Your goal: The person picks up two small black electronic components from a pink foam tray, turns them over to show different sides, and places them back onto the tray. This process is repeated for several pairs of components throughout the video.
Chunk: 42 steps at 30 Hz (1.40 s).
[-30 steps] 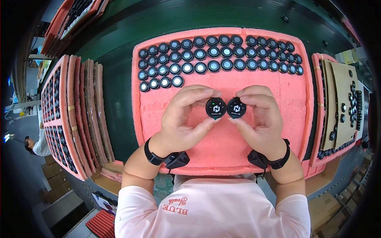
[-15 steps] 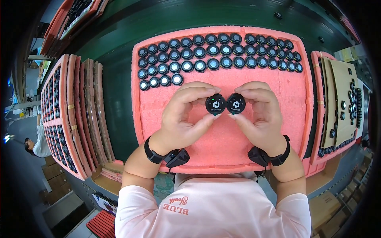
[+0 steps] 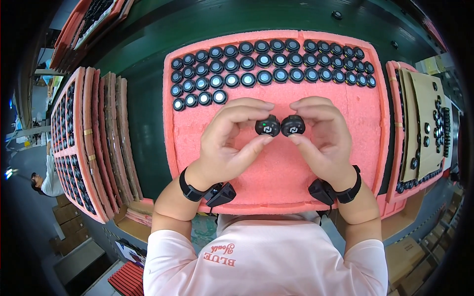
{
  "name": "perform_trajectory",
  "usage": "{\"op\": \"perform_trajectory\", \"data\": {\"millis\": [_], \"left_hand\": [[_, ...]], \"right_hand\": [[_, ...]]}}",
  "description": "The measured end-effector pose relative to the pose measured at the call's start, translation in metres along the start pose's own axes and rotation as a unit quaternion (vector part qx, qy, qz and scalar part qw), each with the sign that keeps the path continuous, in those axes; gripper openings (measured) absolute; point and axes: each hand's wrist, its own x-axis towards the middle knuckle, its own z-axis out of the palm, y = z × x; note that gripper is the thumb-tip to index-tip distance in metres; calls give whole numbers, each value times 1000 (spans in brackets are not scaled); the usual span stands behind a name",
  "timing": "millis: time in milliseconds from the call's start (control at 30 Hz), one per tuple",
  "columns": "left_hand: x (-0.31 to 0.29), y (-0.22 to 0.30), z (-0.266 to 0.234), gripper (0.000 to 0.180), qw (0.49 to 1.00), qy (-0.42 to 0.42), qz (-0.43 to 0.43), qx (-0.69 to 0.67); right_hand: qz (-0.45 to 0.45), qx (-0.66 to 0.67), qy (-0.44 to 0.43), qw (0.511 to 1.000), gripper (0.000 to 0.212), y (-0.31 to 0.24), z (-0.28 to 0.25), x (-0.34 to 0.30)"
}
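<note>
Left stack: pink foam trays [image 3: 91,163] beside the work area, the outermost filled with small black pieces.
Pink tray [image 3: 192,143]: flat on the green table [image 3: 148,123], under both hands.
Black discs [image 3: 264,60]: pale-topped, in three long rows across the tray's far part, with a short row of four at the left, beyond the left hand.
Left hand [image 3: 224,135]: fingers curled, thumb and fingertips pinching the left device; black strap [image 3: 190,187] at its wrist.
Left device [image 3: 267,126]: round, black, with a white mark and green light; between the left hand's tips, right of that palm.
Right device [image 3: 293,126]: round, black, with a white mark; just beside its mate, contact unclear, left of the right palm.
Right hand [image 3: 328,140]: thumb and fingertips pinching the right device, mirroring the left hand.
Right tray [image 3: 392,89]: pink, bearing a cardboard sheet [image 3: 423,98] with scattered black pieces.
</note>
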Motion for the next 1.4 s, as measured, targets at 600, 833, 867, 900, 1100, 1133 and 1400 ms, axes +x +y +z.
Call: {"op": "perform_trajectory", "data": {"millis": [600, 833, 867, 900, 1100, 1133, 1400], "left_hand": [[-1, -7, -7, 29, 985, -28, -110, -130], [-1, -8, -10, 29, 991, -31, -73, -106], [-1, -8, -10, 29, 991, -32, -73, -106], [-1, -8, -10, 29, 993, -32, -65, -96], [-1, -5, -13, 26, 999, -46, -25, 6], [-1, -4, -13, 26, 999, -45, -25, 6], [-3, -3, -12, 26, 998, -38, -29, 41]], "right_hand": [[72, 50, -30, 996, 26, 6, -3, 0], [76, 42, -29, 996, 27, 4, -1, 1], [81, 42, -23, 996, 26, 3, 0, 1], [87, 43, -18, 995, 25, 3, 0, 1], [57, -72, -32, 995, 21, 4, -5, 1], [45, -92, -43, 994, 21, 2, -5, 2], [31, -121, -40, 991, 18, 2, 0, 1]]}}
